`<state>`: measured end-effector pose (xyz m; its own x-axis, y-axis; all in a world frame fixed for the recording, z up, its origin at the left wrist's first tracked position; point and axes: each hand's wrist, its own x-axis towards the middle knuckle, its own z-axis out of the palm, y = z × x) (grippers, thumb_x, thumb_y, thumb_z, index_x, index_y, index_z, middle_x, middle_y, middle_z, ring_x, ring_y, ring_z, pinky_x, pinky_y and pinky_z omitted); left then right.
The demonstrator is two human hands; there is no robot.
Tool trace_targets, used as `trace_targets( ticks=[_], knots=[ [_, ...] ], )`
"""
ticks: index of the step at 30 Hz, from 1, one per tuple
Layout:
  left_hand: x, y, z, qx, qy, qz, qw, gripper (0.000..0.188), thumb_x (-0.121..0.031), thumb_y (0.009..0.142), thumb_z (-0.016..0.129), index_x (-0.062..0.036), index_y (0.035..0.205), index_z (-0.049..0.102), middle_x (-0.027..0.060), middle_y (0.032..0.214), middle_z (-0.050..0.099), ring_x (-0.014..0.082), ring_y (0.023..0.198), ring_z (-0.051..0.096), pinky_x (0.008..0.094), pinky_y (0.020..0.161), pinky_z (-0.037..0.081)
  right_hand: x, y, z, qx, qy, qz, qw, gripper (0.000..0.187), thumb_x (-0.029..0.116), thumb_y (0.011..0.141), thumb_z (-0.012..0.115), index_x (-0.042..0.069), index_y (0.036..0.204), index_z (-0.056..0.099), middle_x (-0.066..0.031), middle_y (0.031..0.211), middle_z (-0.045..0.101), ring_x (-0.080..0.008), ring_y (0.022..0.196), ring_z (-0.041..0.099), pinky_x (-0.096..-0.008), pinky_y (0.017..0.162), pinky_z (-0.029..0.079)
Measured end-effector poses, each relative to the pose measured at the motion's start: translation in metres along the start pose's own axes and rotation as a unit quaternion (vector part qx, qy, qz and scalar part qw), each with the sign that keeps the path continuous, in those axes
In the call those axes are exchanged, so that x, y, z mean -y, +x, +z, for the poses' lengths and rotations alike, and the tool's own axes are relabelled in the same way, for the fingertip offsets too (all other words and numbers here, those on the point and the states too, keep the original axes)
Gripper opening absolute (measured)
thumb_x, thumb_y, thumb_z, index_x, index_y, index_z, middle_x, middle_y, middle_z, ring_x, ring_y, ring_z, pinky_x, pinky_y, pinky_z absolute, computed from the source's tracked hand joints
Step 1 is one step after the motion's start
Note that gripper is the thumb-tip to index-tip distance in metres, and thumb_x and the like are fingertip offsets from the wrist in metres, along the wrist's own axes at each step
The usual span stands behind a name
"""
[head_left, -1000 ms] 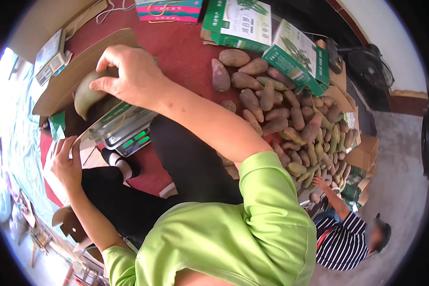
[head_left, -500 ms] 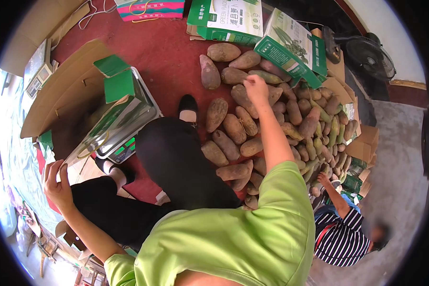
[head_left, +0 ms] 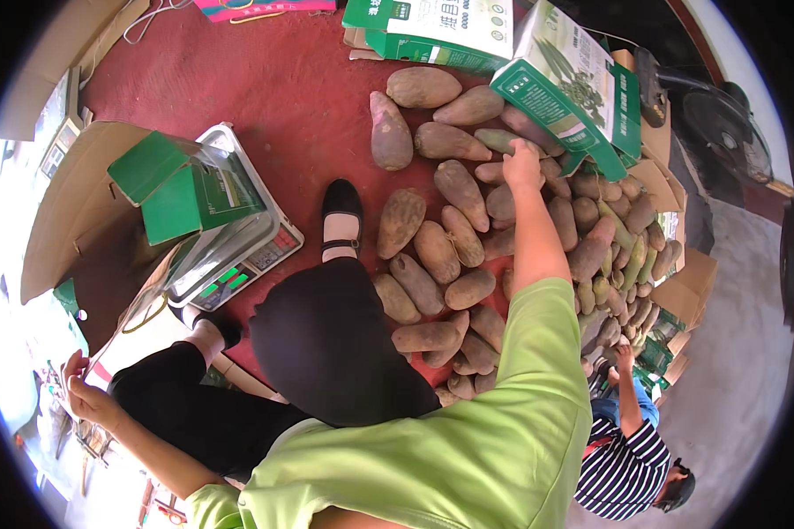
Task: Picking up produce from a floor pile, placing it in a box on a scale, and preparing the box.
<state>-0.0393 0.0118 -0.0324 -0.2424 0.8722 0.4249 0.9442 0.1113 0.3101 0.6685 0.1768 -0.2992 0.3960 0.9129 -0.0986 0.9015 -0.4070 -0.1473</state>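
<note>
Sweet potatoes (head_left: pixel 468 256) (knobbly, brown, heaped), right hand (head_left: pixel 522 166) fingers curled onto one, left hand (head_left: pixel 84 392) fingers unclear.

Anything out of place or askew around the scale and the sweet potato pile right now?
One thing: the green carton sits tilted on the scale's tray with its flap open, not flat. The sweet potatoes lie loose on the red floor, none visibly damaged. The right hand reaches into the pile; the left hand is off by the edge.

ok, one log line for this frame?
right hand: on brown sweet potato pile | left hand: low left, grip unclear | green carton on steel scale
</note>
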Motion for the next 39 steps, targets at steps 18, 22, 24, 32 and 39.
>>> trace_targets(
  ticks=[18, 22, 24, 32, 39],
  knots=[
    [0.01, -0.006, -0.001, -0.079, 0.056, -0.067, 0.993, 0.073, -0.056, 0.095, 0.025, 0.0035, 0.086, 0.067, 0.0072, 0.073, 0.059, 0.0142, 0.062, 0.048, 0.0266, 0.058, 0.039, 0.008, 0.054, 0.04, 0.13, -0.282, -0.078, 0.948, 0.031, 0.016, 0.087, 0.046, 0.022, 0.116, 0.054, -0.0025, 0.114, 0.049, -0.0228, 0.111, 0.046, -0.0446, 0.088, 0.041],
    [0.007, -0.007, -0.003, -0.068, 0.054, -0.051, 0.995, 0.065, -0.046, 0.096, 0.028, 0.0061, 0.086, 0.066, 0.0085, 0.075, 0.061, 0.0146, 0.062, 0.048, 0.0247, 0.055, 0.038, 0.006, 0.046, 0.049, 0.106, -0.236, -0.037, 0.965, 0.027, 0.012, 0.088, 0.044, 0.019, 0.113, 0.049, -0.0022, 0.12, 0.051, -0.0226, 0.115, 0.046, -0.0441, 0.088, 0.041],
    [0.013, -0.014, -0.009, -0.091, -0.004, -0.061, 0.994, 0.054, -0.035, 0.094, 0.032, 0.0069, 0.084, 0.064, 0.01, 0.081, 0.062, 0.015, 0.064, 0.048, 0.0261, 0.056, 0.039, 0.015, 0.038, 0.046, 0.076, -0.221, -0.057, 0.971, 0.035, 0.011, 0.081, 0.058, 0.018, 0.114, 0.049, -0.0038, 0.12, 0.052, -0.0246, 0.115, 0.047, -0.0432, 0.09, 0.042],
    [-0.032, 0.001, 0.011, -0.051, -0.008, -0.017, 0.999, 0.05, -0.038, 0.092, 0.045, 0.0056, 0.074, 0.063, 0.0075, 0.063, 0.055, 0.0155, 0.058, 0.05, 0.028, 0.057, 0.039, 0.012, 0.0, 0.012, -0.06, 0.182, -0.08, 0.978, 0.066, 0.005, 0.066, 0.076, -0.002, 0.122, 0.041, -0.0188, 0.116, 0.051, -0.0309, 0.108, 0.051, -0.0396, 0.095, 0.039],
    [-0.048, 0.011, -0.004, 0.021, -0.04, 0.1, 0.994, 0.036, -0.031, 0.083, 0.061, 0.0043, 0.074, 0.062, 0.0074, 0.061, 0.052, 0.0193, 0.059, 0.05, 0.0303, 0.054, 0.037, 0.089, -0.045, -0.044, -0.029, 0.439, -0.092, 0.893, 0.06, 0.0, 0.074, 0.071, -0.003, 0.124, 0.038, -0.0156, 0.12, 0.047, -0.0237, 0.108, 0.05, -0.0357, 0.095, 0.04]
  ],
)
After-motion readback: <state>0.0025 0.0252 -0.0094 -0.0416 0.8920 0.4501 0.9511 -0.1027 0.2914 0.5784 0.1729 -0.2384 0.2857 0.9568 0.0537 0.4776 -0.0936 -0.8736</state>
